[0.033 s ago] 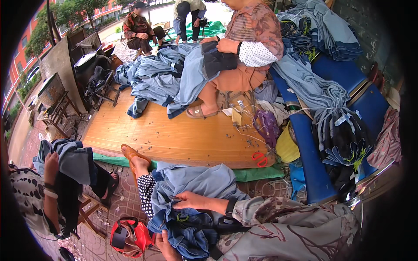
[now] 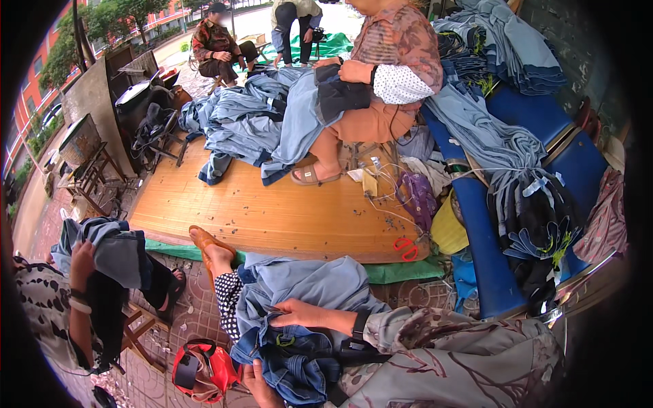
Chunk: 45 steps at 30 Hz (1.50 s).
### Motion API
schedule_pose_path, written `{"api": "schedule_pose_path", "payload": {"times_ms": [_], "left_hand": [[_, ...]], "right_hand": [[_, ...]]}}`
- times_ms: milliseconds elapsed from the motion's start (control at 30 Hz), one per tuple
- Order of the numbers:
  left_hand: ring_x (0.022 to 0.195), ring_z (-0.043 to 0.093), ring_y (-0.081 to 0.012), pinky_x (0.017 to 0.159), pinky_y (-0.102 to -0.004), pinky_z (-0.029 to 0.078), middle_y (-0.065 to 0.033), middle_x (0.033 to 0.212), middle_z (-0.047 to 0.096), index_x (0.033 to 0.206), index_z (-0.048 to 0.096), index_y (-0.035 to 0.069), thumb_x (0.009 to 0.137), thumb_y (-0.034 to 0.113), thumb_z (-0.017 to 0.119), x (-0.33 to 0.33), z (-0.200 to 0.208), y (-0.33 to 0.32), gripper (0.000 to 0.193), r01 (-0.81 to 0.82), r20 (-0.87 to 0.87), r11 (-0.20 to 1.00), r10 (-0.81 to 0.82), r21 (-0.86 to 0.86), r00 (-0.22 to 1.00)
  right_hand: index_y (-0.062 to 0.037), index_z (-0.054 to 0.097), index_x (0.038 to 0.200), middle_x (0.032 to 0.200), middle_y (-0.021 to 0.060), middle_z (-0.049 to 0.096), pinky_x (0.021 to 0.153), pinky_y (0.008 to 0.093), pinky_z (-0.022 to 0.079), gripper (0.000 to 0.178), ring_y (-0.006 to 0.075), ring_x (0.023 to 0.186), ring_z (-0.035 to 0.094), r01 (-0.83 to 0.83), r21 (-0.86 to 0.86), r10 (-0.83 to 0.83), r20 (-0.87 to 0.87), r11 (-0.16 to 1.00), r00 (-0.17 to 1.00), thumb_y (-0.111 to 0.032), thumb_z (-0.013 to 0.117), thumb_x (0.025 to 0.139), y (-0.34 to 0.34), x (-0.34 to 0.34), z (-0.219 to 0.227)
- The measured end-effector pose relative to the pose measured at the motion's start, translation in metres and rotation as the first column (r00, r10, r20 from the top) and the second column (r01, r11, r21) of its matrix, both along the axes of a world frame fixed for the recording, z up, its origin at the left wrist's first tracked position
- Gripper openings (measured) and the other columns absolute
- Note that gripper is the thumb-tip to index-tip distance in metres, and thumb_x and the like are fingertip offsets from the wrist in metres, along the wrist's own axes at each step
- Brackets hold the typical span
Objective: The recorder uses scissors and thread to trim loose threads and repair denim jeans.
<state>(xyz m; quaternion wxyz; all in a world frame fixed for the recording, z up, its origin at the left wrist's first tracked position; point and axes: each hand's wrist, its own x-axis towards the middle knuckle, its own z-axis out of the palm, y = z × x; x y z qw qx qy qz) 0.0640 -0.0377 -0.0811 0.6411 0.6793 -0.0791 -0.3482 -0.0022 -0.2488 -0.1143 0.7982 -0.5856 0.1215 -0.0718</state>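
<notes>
A pair of light-blue jeans [image 2: 313,279] lies bunched over my lap, with a darker blue denim part [image 2: 292,370] turned up toward me. My right hand [image 2: 303,313], a black band at its wrist, rests on the denim from above, fingers together and closed on a fold. Below it, at the lower edge, my left hand [image 2: 261,386] grips the rim of the dark denim with the thumb on the near side. Between the hands, a tuft of yellow-green thread [image 2: 284,341] sits on the jeans. Folds of cloth hide some fingertips.
A wooden board [image 2: 272,217] lies ahead, with denim scraps and red-handled scissors [image 2: 406,249]. Beyond it is a jeans pile [image 2: 238,126] beside a seated person. A blue bench [image 2: 493,272] holds stacked jeans at right. A red bag [image 2: 221,367] stands lower left, near another person handling jeans.
</notes>
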Motion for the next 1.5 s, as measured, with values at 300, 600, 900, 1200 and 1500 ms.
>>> {"api": "schedule_pose_path", "payload": {"times_ms": [300, 600, 900, 1200, 1500], "left_hand": [[0.080, 0.052, -0.0164, 0.071, -0.0284, 0.043, -0.0102, 0.093, 0.057, 0.100, 0.053, -0.006, 0.089, 0.022, 0.046, 0.002, -0.022, 0.005, 0.031, -0.045, 0.064, 0.998, 0.042, 0.045, 0.997], [0.087, 0.053, -0.0182, 0.076, -0.0297, 0.043, -0.0120, 0.099, 0.057, 0.105, 0.052, -0.007, 0.089, 0.022, 0.047, -0.003, 0.002, -0.001, 0.033, -0.034, -0.052, 0.999, 0.033, -0.029, 0.998], [0.085, 0.053, -0.0176, 0.075, -0.0289, 0.043, -0.0115, 0.097, 0.057, 0.104, 0.052, -0.006, 0.089, 0.023, 0.047, 0.007, -0.027, 0.011, 0.032, -0.059, -0.029, 0.998, 0.059, 0.017, 0.998], [0.090, 0.052, -0.0197, 0.079, -0.0313, 0.042, -0.0133, 0.103, 0.055, 0.108, 0.050, -0.006, 0.089, 0.025, 0.048, -0.002, 0.000, -0.001, 0.037, -0.016, -0.087, 1.000, 0.015, -0.003, 0.996], [0.076, 0.053, -0.0163, 0.074, -0.0312, 0.043, -0.0083, 0.085, 0.058, 0.090, 0.056, -0.003, 0.083, 0.021, 0.055, 0.017, -0.062, 0.026, 0.025, -0.038, 0.061, 0.999, 0.040, -0.029, 0.997]], "right_hand": [[0.0012, 0.060, 0.089, 0.078, -0.0072, 0.050, 0.068, 0.0198, 0.036, 0.025, 0.0036, 0.075, 0.042, -0.004, -0.002, 0.004, -0.027, 1.000, 1.000, -0.022, 0.061, 0.082, -0.001, -0.002, 0.007], [0.0006, 0.059, 0.094, 0.083, -0.0078, 0.052, 0.071, 0.0195, 0.036, 0.023, 0.0031, 0.080, 0.043, -0.043, 0.019, 0.044, -0.045, 0.999, 0.998, -0.019, 0.059, 0.083, -0.003, -0.003, 0.003], [0.0016, 0.060, 0.092, 0.080, -0.0063, 0.053, 0.070, 0.0202, 0.037, 0.027, 0.0044, 0.077, 0.044, -0.009, 0.030, 0.009, -0.019, 1.000, 1.000, -0.024, 0.062, 0.081, 0.001, 0.003, 0.001], [0.0029, 0.058, 0.096, 0.083, -0.0061, 0.054, 0.071, 0.0204, 0.038, 0.027, 0.0038, 0.080, 0.044, 0.001, 0.030, -0.001, -0.007, 1.000, 1.000, -0.020, 0.060, 0.082, -0.003, -0.006, 0.008], [0.0028, 0.057, 0.104, 0.090, -0.0006, 0.059, 0.076, 0.0232, 0.040, 0.033, 0.0066, 0.083, 0.049, -0.030, -0.077, 0.027, -0.043, 0.997, 0.999, -0.020, 0.061, 0.081, -0.002, 0.000, 0.001]]}}
